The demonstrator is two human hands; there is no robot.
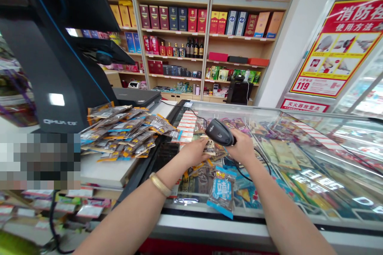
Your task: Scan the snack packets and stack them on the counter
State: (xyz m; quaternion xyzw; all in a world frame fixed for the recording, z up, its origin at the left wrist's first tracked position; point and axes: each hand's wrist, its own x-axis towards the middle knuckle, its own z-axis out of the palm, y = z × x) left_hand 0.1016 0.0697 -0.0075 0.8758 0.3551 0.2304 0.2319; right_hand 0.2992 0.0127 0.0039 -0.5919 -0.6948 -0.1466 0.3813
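A black handheld barcode scanner is gripped in my right hand, its head pointing left over the glass counter. My left hand is closed on a small snack packet just below the scanner head; the packet is partly covered by the fingers. Nearer to me, a blue and clear snack packet lies on the glass between my forearms. To the left, a heap of small snack packets with orange and blue edges sits on a white surface.
A dark checkout machine stands at the left. The scanner's black cable loops over the glass counter, where packaged goods show underneath. Shelves of boxed bottles fill the back wall. A red and yellow poster hangs at the right.
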